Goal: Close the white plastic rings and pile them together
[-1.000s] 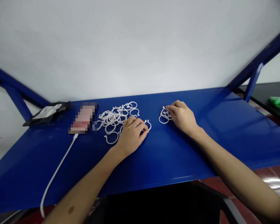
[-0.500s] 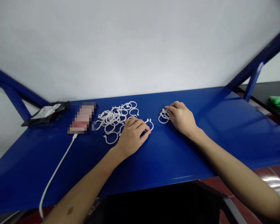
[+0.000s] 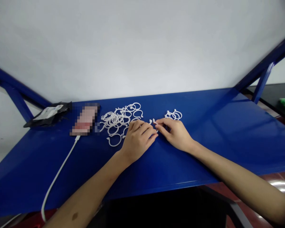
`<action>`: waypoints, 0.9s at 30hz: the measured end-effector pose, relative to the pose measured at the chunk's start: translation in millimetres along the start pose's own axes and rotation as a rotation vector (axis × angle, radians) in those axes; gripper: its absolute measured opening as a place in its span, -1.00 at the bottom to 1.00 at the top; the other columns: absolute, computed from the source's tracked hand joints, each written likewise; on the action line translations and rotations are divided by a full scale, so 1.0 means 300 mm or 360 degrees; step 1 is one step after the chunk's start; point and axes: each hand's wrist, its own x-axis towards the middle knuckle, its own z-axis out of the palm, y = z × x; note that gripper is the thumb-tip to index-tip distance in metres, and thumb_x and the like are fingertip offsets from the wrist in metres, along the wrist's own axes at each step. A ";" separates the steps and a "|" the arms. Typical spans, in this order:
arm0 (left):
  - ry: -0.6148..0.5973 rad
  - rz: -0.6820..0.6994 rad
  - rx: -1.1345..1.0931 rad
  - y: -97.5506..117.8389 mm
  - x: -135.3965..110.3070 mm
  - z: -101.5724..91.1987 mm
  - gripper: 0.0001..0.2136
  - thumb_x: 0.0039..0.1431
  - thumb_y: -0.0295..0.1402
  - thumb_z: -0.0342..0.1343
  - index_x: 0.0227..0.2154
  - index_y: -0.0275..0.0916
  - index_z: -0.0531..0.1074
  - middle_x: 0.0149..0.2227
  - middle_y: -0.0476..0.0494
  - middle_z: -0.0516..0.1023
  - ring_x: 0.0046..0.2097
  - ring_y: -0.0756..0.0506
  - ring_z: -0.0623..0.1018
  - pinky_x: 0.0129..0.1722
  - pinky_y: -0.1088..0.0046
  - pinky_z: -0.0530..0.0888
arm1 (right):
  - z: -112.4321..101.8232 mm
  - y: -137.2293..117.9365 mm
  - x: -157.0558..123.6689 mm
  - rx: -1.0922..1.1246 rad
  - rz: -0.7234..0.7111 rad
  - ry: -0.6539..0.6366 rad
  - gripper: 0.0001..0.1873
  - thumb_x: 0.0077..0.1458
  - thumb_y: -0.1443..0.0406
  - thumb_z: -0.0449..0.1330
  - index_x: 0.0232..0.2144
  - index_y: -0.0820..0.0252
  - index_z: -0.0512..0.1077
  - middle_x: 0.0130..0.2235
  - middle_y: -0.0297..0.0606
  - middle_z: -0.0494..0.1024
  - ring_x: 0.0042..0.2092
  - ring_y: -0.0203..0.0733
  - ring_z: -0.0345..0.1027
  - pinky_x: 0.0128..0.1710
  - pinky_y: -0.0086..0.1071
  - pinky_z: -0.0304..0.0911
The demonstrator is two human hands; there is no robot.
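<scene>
My left hand [image 3: 139,139] rests on the blue table, fingers curled and closed on a white open plastic curtain ring [image 3: 154,121] with knobbed ends. The thumb and fingertips of my right hand [image 3: 174,132] pinch the same ring from the other side, near one knob. Most of that ring is hidden by my fingers. Left of my left hand lies a tangled pile of similar white curtain rings [image 3: 115,120]. Just beyond my right hand sits a small group of these rings [image 3: 177,114], partly covered by it.
A phone [image 3: 85,120] with a blurred screen lies left of the pile, a white cable [image 3: 59,172] plugged into it. A black plastic packet [image 3: 49,114] is at the table's far left. Blue frame bars [image 3: 263,80] rise at both ends, and a pale wall stands behind.
My right hand has moved left from the small ring group to the ring at my left hand and grips it. The small group shows more fully. My left hand stays nearly still.
</scene>
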 end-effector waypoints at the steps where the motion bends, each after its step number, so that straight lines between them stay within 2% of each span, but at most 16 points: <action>1: 0.0040 -0.0004 -0.0021 0.002 0.001 -0.003 -0.95 0.29 -0.37 0.17 -0.32 -0.16 0.46 -0.29 -0.04 0.58 -0.17 -0.13 0.47 -0.09 0.26 0.35 | 0.001 0.006 0.000 -0.0021 -0.0031 0.0019 -0.80 0.32 0.26 0.11 -0.15 0.17 0.52 -0.23 -0.24 0.65 -0.25 -0.19 0.51 -0.20 -0.30 0.36; 5: 0.0160 -0.0169 -0.0139 -0.009 0.003 -0.015 -0.90 0.27 -0.33 0.18 -0.18 -0.16 0.44 -0.18 -0.11 0.55 -0.13 -0.14 0.49 -0.07 0.24 0.40 | -0.011 0.023 0.004 -0.0096 -0.0169 0.0025 -0.79 0.34 0.28 0.07 -0.14 0.17 0.51 -0.20 -0.18 0.63 -0.16 -0.13 0.49 -0.12 -0.24 0.36; 9: 0.0055 -0.0371 -0.0337 -0.038 0.002 -0.012 -0.86 0.29 -0.26 0.16 -0.16 -0.16 0.42 -0.24 -0.06 0.55 -0.15 -0.12 0.49 -0.07 0.25 0.40 | -0.024 0.011 0.003 -0.0046 -0.0279 -0.0082 -0.76 0.37 0.28 0.04 -0.11 0.18 0.49 -0.23 -0.20 0.57 -0.20 -0.18 0.44 -0.16 -0.28 0.35; 13: -0.0029 -0.0381 -0.0517 -0.059 0.000 0.005 -0.85 0.35 -0.22 0.10 -0.29 -0.16 0.45 -0.35 0.00 0.55 -0.23 -0.07 0.48 -0.11 0.32 0.40 | -0.020 -0.001 -0.002 0.0018 -0.0339 -0.0181 -0.75 0.39 0.25 0.03 -0.15 0.19 0.49 -0.28 -0.23 0.53 -0.28 -0.24 0.39 -0.24 -0.34 0.32; 18: 0.0009 -0.0384 -0.0587 -0.055 0.002 0.003 -0.75 0.36 -0.19 0.07 -0.42 -0.15 0.44 -0.41 0.00 0.55 -0.27 -0.07 0.45 -0.17 0.34 0.41 | -0.016 0.004 -0.008 0.0065 -0.0488 -0.0256 -0.70 0.42 0.25 -0.02 -0.14 0.22 0.49 -0.29 -0.22 0.53 -0.30 -0.24 0.33 -0.25 -0.35 0.27; 23: -0.0012 -0.0395 -0.0538 -0.035 -0.005 -0.014 -0.74 0.31 -0.14 0.14 -0.45 -0.14 0.44 -0.42 0.02 0.57 -0.27 -0.08 0.46 -0.16 0.31 0.39 | -0.024 0.010 -0.014 -0.0106 -0.0693 -0.0308 -0.57 0.45 0.20 -0.13 -0.14 0.20 0.52 -0.34 -0.22 0.50 -0.33 -0.19 0.19 -0.27 -0.29 0.18; 27: -0.0059 -0.0385 -0.0435 -0.049 -0.009 0.002 -0.77 0.31 -0.16 0.14 -0.42 -0.14 0.44 -0.41 0.03 0.57 -0.25 -0.10 0.46 -0.14 0.30 0.38 | -0.022 0.013 -0.007 -0.0271 -0.0688 -0.0323 -0.52 0.45 0.18 -0.18 -0.13 0.22 0.52 -0.34 -0.19 0.49 -0.33 -0.16 0.17 -0.29 -0.28 0.18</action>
